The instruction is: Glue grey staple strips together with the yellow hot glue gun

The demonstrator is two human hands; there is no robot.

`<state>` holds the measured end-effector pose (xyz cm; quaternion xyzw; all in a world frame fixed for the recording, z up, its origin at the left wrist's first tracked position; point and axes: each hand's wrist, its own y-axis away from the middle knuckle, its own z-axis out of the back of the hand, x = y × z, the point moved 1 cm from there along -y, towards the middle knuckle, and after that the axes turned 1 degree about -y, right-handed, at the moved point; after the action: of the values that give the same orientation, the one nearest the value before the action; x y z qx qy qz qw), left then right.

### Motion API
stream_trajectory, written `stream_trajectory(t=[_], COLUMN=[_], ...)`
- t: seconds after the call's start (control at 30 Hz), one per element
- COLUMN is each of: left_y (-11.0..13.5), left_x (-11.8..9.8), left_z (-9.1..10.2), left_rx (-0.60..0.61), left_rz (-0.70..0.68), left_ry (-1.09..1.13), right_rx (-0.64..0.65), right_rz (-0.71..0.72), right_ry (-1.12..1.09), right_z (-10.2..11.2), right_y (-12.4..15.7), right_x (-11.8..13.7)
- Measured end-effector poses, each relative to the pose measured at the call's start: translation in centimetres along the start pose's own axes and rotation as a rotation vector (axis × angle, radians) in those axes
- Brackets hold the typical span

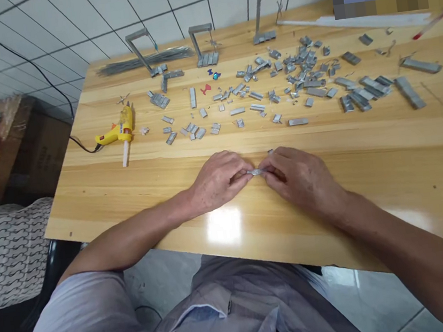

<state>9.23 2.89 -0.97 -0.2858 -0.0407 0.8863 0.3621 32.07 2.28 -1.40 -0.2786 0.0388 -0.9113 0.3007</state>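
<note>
My left hand and my right hand meet near the front of the wooden table. Both pinch one small grey strip of staples between their fingertips, just above the tabletop. The fingers of each hand are curled closed on the strip's ends. Beyond them lie several loose staple strips scattered across the middle of the table.
A yellow glue gun with its black cord lies at the left. Three grey L-shaped staple stands rise at the far edge, beside a bundle of thin metal rods. A red pen lies far right.
</note>
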Motion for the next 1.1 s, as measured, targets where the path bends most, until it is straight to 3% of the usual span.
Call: stream_trajectory(t=[0.47, 0.73, 0.93, 1.1], left_y=[0.3, 0.1, -0.9, -0.9], left_x=[-0.2, -0.5, -1.0, -1.1], left_z=[0.3, 1.4, 0.2, -0.6], left_rx=[0.042, -0.008, 0.062, 0.004], left_rz=[0.054, 0.004, -0.008, 0.003], left_ry=[0.029, -0.010, -0.095, -0.073], right_rx=[0.003, -0.004, -0.010, -0.017], right_rz=[0.007, -0.012, -0.005, 0.012], right_ry=[-0.010, -0.012, 0.020, 0.009], right_z=[0.1, 0.2, 0.1, 0.3], right_y=[0.2, 0.5, 0.4, 0.6], right_x=[0.0, -0.4, -0.4, -0.4])
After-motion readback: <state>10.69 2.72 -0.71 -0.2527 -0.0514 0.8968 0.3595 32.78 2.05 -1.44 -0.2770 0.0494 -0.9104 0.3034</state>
